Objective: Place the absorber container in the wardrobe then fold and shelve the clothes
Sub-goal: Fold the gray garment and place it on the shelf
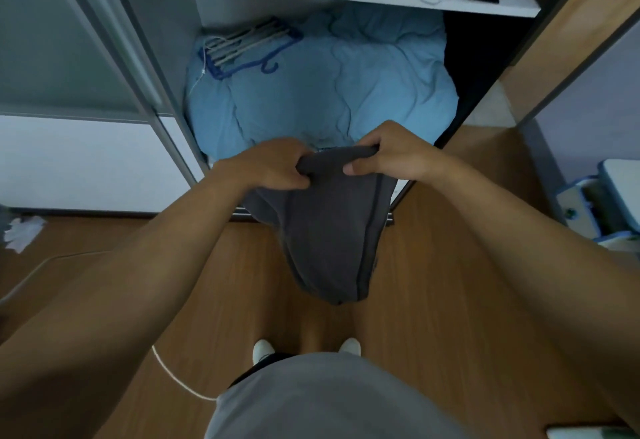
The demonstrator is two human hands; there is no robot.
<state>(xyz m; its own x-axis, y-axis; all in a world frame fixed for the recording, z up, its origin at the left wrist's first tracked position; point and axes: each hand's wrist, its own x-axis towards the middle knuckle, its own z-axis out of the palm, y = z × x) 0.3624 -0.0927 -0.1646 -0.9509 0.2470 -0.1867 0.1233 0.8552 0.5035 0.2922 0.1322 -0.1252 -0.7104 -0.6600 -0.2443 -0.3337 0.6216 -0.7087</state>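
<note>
I hold the dark grey garment (329, 231) by its top edge, left hand (273, 165) and right hand (391, 154) pinched shut on it, in front of the blue duvet (329, 82). Risk: uneven grip skews the fold; hem could drag.

Light blue duvet (332, 85) bunched low in the opening, blue hangers (242, 47) lying on its left part, wood floor (433, 283), white cord (173, 376) trailing across it, crumpled white paper (22, 231) far left
</note>
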